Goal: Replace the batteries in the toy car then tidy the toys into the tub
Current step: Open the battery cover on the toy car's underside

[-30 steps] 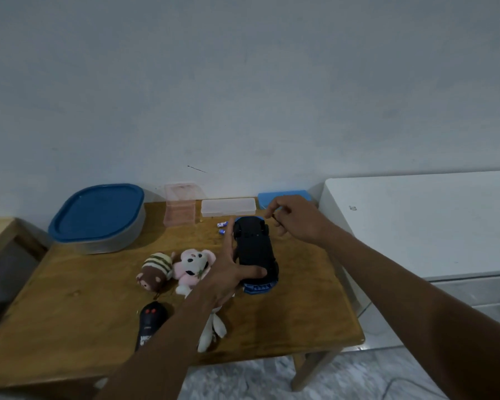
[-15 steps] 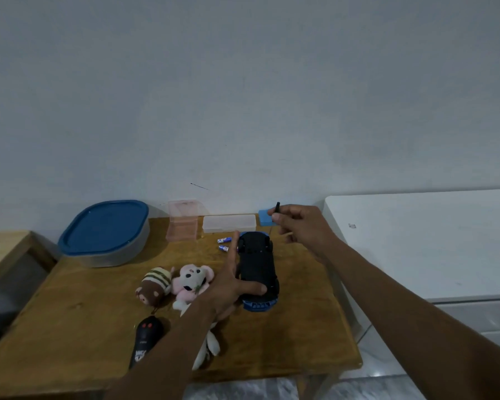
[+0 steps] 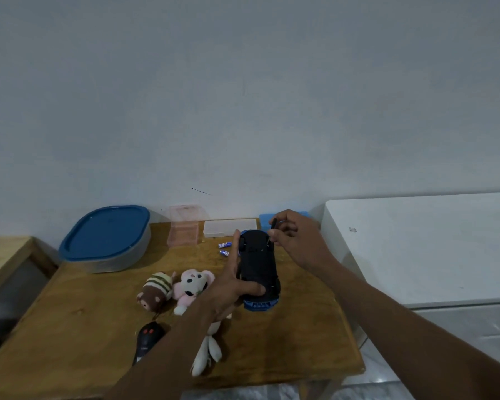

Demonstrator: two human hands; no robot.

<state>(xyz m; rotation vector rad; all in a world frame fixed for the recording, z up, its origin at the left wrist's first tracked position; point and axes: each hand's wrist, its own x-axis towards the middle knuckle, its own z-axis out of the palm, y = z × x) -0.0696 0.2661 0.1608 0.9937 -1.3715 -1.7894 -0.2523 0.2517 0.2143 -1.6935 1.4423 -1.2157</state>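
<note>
Lying belly-up on the tabletop [image 3: 315, 327], the car [image 3: 259, 261] is steadied by the left hand [image 3: 231, 287]. Its grip grasps the side and near end, probably so that nothing slides. The right hand [image 3: 298, 241] keeps its grip pinched on a thin dark tool [image 3: 274, 223] over the far end, likely for the battery cover. Two batteries [image 3: 225, 248] lie just beside the car. The tool tip and the cover are too small to make out.
</note>
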